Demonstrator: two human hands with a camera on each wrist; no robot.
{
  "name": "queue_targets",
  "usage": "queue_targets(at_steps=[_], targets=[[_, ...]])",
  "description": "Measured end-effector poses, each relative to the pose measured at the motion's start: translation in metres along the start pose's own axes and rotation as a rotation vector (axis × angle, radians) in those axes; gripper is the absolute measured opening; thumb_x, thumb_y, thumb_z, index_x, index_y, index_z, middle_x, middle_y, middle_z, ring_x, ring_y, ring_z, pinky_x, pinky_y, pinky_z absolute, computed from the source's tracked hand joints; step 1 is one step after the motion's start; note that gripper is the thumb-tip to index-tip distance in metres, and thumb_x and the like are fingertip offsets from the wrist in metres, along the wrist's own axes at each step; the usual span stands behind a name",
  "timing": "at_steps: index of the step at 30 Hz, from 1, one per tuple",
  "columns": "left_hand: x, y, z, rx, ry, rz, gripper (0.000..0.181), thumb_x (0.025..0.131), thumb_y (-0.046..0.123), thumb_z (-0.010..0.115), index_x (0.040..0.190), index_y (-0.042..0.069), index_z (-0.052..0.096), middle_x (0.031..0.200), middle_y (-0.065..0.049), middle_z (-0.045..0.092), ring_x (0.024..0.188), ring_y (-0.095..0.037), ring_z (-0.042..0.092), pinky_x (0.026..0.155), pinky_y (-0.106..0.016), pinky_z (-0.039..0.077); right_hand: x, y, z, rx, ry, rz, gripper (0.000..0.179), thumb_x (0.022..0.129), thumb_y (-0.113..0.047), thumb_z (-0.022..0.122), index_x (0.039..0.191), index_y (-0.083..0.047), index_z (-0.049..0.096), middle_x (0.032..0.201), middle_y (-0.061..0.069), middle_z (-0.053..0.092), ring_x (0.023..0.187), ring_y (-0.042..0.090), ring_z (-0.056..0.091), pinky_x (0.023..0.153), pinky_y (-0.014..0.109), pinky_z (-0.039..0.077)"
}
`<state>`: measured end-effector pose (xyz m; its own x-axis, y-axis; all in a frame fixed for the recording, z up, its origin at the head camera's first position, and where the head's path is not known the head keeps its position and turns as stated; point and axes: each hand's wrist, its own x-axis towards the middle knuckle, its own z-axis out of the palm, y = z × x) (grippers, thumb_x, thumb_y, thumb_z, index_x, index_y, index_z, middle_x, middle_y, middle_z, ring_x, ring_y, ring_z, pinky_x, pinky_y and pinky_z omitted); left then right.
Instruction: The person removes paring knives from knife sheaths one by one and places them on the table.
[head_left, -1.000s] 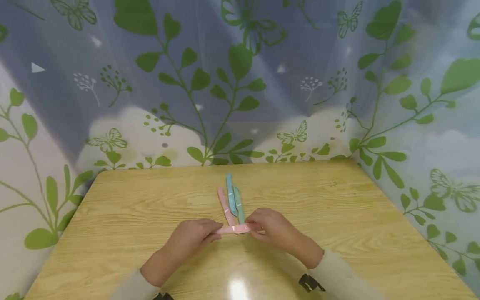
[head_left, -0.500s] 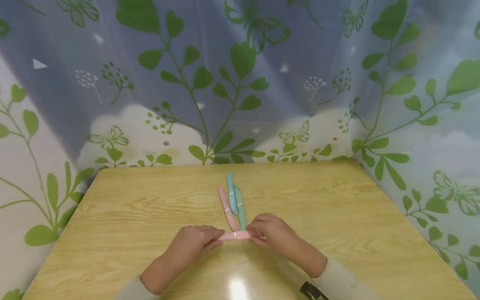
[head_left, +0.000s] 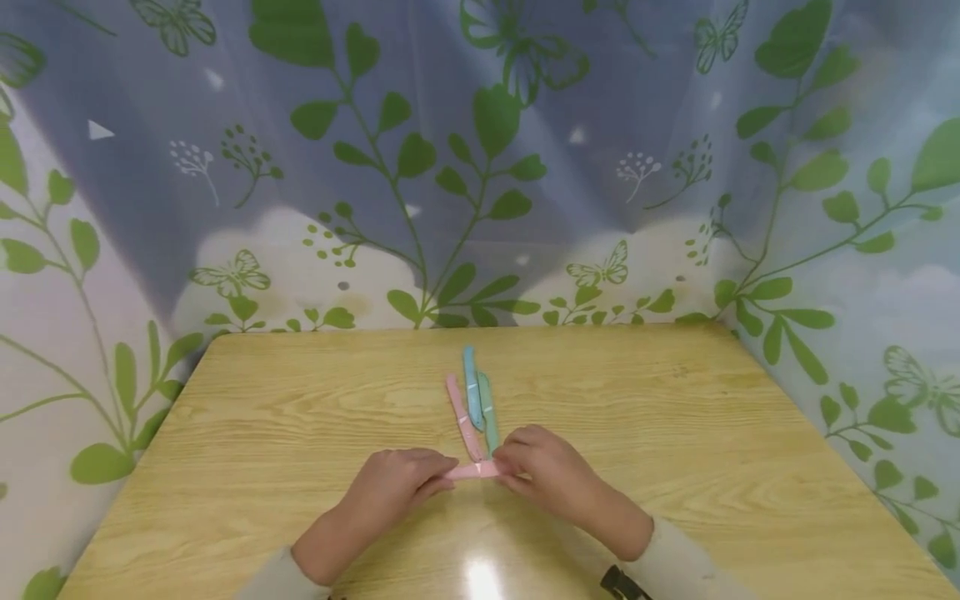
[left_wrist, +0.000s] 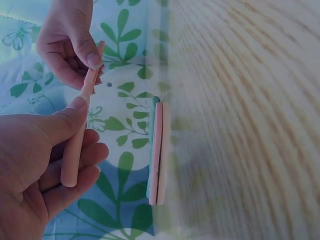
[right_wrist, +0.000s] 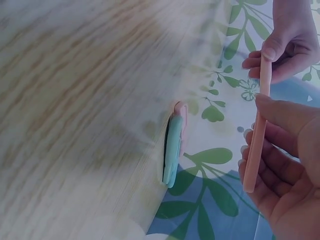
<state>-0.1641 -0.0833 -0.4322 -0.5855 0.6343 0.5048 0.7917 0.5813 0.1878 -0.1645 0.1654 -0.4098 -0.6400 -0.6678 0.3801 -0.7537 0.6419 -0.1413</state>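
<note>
A slim pink stick (head_left: 478, 471), shaped like a capped razor with a pale band at its middle, is held level in front of me. My left hand (head_left: 397, 483) pinches its left end between thumb and fingers. The right end is gripped the same way by my right hand (head_left: 551, 475), which hides the tip. Just beyond, a second pink stick (head_left: 463, 421), a blue one (head_left: 472, 383) and a green one (head_left: 489, 412) lie together on the table. In the left wrist view the held pink stick (left_wrist: 75, 155) crosses both hands, apart from the pile.
The wood-grain table (head_left: 300, 392) carries the loose sticks near its middle. Behind it and at the sides hangs a curtain (head_left: 525, 275) with green leaves and butterflies. A bright light reflection (head_left: 482, 579) shows on the near tabletop.
Both hands have come slightly nearer to me with the pink stick, uncovering the near end of the other pink one. The head view has shifted a little; the lying sticks stay put.
</note>
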Motion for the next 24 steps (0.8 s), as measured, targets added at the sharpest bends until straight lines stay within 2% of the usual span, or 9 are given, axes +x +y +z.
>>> queue_targets(at_steps=[3, 11, 24], targets=[[0.0014, 0.0011, -0.0002, 0.007, 0.006, 0.009, 0.021, 0.081, 0.019, 0.078, 0.1, 0.008, 0.075, 0.092, -0.002, 0.075, 0.081, -0.014, 0.072, 0.067, -0.021, 0.058, -0.0006, -0.0007, -0.002, 0.004, 0.004, -0.001, 0.017, 0.078, -0.014, 0.082, 0.091, -0.008, 0.073, 0.088, -0.002, 0.066, 0.082, 0.013, 0.059, 0.074, 0.022, 0.053], [0.0006, -0.0005, -0.0016, 0.015, -0.023, -0.026, 0.022, 0.082, 0.021, 0.077, 0.101, 0.01, 0.075, 0.094, 0.0, 0.075, 0.083, -0.013, 0.071, 0.068, -0.023, 0.059, -0.001, -0.0007, -0.0018, 0.015, -0.007, -0.001, 0.017, 0.078, -0.011, 0.081, 0.093, -0.008, 0.074, 0.089, -0.001, 0.067, 0.082, 0.012, 0.059, 0.073, 0.02, 0.053], [-0.0015, -0.0021, -0.0033, 0.003, -0.011, -0.055, 0.022, 0.084, 0.02, 0.076, 0.103, 0.009, 0.074, 0.098, -0.002, 0.074, 0.085, -0.015, 0.071, 0.071, -0.027, 0.059, -0.0019, 0.0003, -0.0009, 0.03, -0.006, 0.033, 0.018, 0.078, -0.011, 0.081, 0.094, -0.008, 0.073, 0.09, -0.001, 0.068, 0.084, 0.014, 0.06, 0.077, 0.025, 0.054]])
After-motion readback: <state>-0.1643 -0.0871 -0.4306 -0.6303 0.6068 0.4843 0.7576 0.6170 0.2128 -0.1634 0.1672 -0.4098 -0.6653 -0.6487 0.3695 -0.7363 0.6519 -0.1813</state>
